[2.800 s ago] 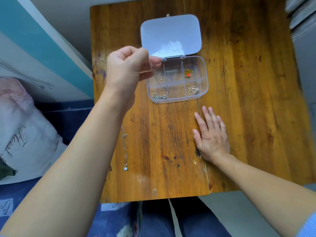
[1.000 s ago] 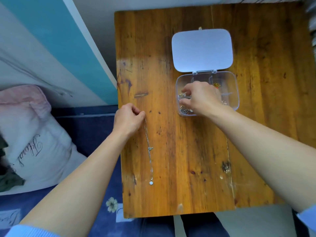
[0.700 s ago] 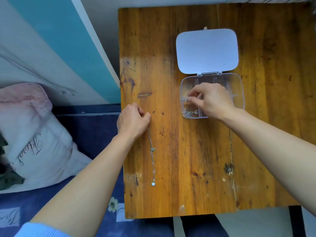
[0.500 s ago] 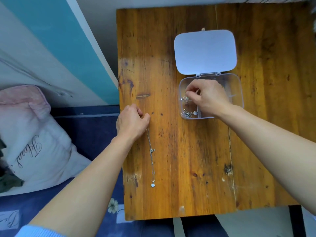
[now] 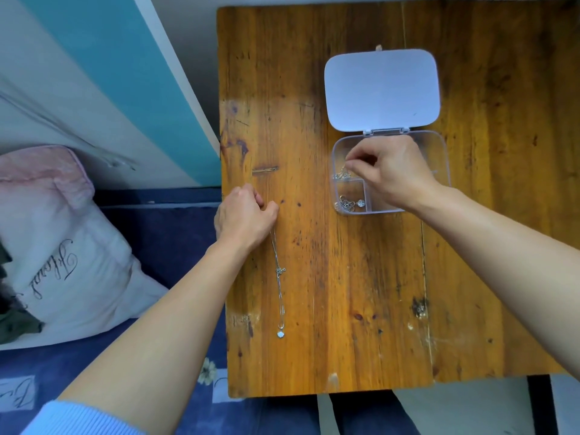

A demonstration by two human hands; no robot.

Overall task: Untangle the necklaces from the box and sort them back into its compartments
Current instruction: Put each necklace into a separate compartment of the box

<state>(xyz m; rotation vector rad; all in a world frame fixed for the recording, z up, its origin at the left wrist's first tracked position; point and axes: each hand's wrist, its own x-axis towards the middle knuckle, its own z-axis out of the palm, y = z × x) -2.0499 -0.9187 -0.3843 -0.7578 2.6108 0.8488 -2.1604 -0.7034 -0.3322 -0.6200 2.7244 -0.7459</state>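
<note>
A clear compartment box (image 5: pixel 342 146) stands open on the wooden table (image 5: pixel 329 309), its white lid (image 5: pixel 381 89) laid back. My right hand (image 5: pixel 389 174) hovers over the box's left side and pinches a thin silver chain (image 5: pixel 341 173) in the far-left compartment. A silver jewellery piece (image 5: pixel 348 205) lies in the near-left compartment. The right compartments are hidden under my hand. My left hand (image 5: pixel 243 216) rests near the table's left edge, fingers closed on the top end of a long silver necklace (image 5: pixel 279 277) that lies straight on the wood, its small pendant (image 5: pixel 280 334) nearest me.
The table's left edge runs beside a dark blue bed with a white and pink pillow (image 5: pixel 62 246). A teal and white wall panel (image 5: pixel 110 73) stands behind it. Bare wood stretches to the right of the box and toward the near edge.
My right hand has shifted from the near-left compartment to the far-left one and lifted its pinch on the chain. My left hand stays on the long necklace's end.
</note>
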